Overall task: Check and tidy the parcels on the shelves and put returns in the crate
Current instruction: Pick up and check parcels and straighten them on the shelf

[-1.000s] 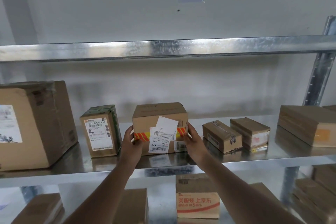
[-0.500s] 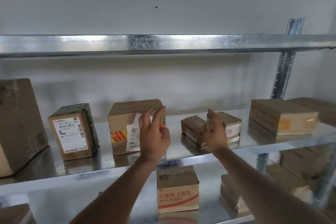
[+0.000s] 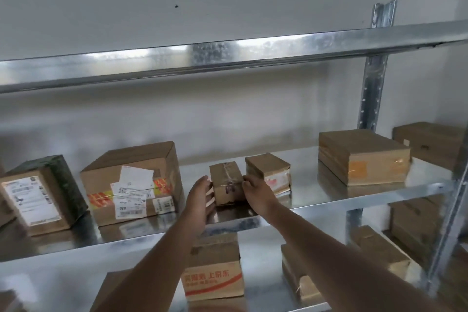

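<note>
A small brown parcel (image 3: 226,181) wound with clear tape rests on the metal shelf (image 3: 329,200), near its front edge. My left hand (image 3: 200,200) presses against its left side with the fingers spread. On its right side, my right hand (image 3: 255,192) has its fingertips on the edge. The parcel is held between both hands and still sits on the shelf. To the left stands a larger carton (image 3: 131,185) with white labels and red-yellow tape, untouched.
A second small parcel (image 3: 268,172) sits just right of the held one. A green-taped box (image 3: 38,200) stands far left, and a flat carton (image 3: 362,157) and another box (image 3: 428,142) right. Below, a red-printed box (image 3: 215,268) sits on the lower shelf. An upright post (image 3: 372,83) rises at the right.
Both hands left the labelled carton and moved right to the small taped parcel, now closed around its sides. The view swung right as well.
</note>
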`<action>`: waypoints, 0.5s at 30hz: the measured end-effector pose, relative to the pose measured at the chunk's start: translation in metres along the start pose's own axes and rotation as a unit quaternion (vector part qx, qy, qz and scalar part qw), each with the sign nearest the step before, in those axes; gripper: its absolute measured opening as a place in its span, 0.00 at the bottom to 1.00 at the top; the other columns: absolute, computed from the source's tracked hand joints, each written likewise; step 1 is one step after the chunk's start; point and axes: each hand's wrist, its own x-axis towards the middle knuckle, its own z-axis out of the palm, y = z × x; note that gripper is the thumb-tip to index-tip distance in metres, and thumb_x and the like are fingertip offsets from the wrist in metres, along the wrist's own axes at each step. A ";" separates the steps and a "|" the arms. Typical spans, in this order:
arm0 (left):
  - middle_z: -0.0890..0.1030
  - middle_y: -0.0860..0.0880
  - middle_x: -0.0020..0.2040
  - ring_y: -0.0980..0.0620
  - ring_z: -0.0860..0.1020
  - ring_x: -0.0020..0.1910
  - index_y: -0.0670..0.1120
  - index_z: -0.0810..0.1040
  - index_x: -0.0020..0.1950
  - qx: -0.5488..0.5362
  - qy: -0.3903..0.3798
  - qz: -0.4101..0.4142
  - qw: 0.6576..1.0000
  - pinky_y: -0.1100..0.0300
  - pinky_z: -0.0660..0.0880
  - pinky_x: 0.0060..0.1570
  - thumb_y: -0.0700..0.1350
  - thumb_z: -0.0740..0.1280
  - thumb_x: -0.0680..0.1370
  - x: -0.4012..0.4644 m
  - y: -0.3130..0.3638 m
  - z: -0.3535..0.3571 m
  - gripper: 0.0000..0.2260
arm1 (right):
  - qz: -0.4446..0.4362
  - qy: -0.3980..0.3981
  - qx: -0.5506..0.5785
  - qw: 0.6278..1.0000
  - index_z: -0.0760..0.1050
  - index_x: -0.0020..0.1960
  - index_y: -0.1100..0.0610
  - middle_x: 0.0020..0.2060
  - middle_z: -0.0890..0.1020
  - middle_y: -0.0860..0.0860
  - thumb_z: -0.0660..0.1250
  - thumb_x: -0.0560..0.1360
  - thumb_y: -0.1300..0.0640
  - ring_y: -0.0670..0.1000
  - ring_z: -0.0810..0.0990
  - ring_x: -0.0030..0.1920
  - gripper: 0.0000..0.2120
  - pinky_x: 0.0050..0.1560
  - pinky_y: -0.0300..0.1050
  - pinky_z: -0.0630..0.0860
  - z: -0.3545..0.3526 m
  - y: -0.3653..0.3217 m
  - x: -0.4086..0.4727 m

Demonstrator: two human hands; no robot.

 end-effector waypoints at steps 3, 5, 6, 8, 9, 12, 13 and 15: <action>0.81 0.47 0.60 0.45 0.78 0.60 0.48 0.78 0.59 -0.021 0.028 0.018 0.999 0.48 0.71 0.67 0.51 0.62 0.83 -0.002 0.009 -0.001 0.11 | -0.025 -0.022 0.040 0.999 0.75 0.68 0.56 0.57 0.80 0.51 0.53 0.86 0.55 0.52 0.78 0.58 0.16 0.53 0.35 0.74 -0.006 -0.007 -0.009; 0.79 0.46 0.67 0.43 0.76 0.66 0.50 0.75 0.67 -0.026 0.031 0.046 0.998 0.48 0.69 0.70 0.50 0.61 0.84 -0.003 0.020 0.001 0.14 | -0.037 -0.023 0.069 0.997 0.77 0.63 0.53 0.50 0.79 0.46 0.55 0.86 0.57 0.49 0.79 0.53 0.13 0.44 0.25 0.71 -0.009 -0.017 -0.008; 0.78 0.46 0.68 0.43 0.76 0.67 0.51 0.74 0.68 -0.028 0.031 0.054 0.998 0.48 0.69 0.70 0.51 0.60 0.84 -0.005 0.026 0.002 0.13 | -0.048 -0.008 0.076 0.996 0.78 0.59 0.50 0.48 0.79 0.45 0.57 0.84 0.58 0.49 0.79 0.52 0.12 0.45 0.24 0.72 -0.011 -0.024 -0.007; 0.78 0.46 0.68 0.43 0.76 0.68 0.54 0.72 0.65 -0.043 0.029 0.073 0.996 0.49 0.69 0.69 0.52 0.60 0.84 -0.009 0.038 0.005 0.11 | -0.064 0.020 0.110 0.992 0.81 0.54 0.47 0.52 0.82 0.48 0.61 0.78 0.53 0.53 0.81 0.56 0.11 0.60 0.41 0.78 -0.009 -0.025 0.009; 0.78 0.46 0.68 0.43 0.76 0.68 0.54 0.72 0.65 -0.052 0.026 0.084 0.995 0.50 0.69 0.68 0.52 0.59 0.84 -0.010 0.042 0.005 0.11 | -0.063 0.010 0.128 0.990 0.81 0.57 0.48 0.56 0.82 0.51 0.62 0.77 0.52 0.56 0.81 0.59 0.12 0.64 0.51 0.78 -0.009 -0.026 0.013; 0.77 0.46 0.70 0.44 0.75 0.69 0.56 0.71 0.67 -0.054 0.016 0.105 0.993 0.49 0.68 0.70 0.51 0.59 0.84 -0.011 0.051 0.004 0.12 | -0.055 -0.023 0.125 0.990 0.77 0.64 0.48 0.59 0.82 0.52 0.61 0.79 0.53 0.57 0.81 0.61 0.15 0.65 0.58 0.77 -0.008 -0.029 0.022; 0.76 0.46 0.70 0.44 0.75 0.69 0.56 0.71 0.67 -0.056 0.013 0.111 0.992 0.48 0.68 0.71 0.52 0.59 0.83 -0.012 0.052 0.003 0.12 | -0.057 -0.014 0.136 0.989 0.78 0.60 0.44 0.56 0.83 0.50 0.61 0.77 0.50 0.57 0.82 0.60 0.14 0.64 0.59 0.78 -0.007 -0.030 0.025; 0.77 0.47 0.70 0.45 0.75 0.68 0.56 0.71 0.67 -0.057 0.009 0.119 0.991 0.47 0.68 0.71 0.52 0.60 0.83 -0.014 0.055 0.002 0.13 | -0.072 -0.012 0.153 0.986 0.79 0.53 0.39 0.51 0.86 0.46 0.59 0.70 0.43 0.56 0.84 0.56 0.15 0.60 0.63 0.79 0.004 -0.006 0.059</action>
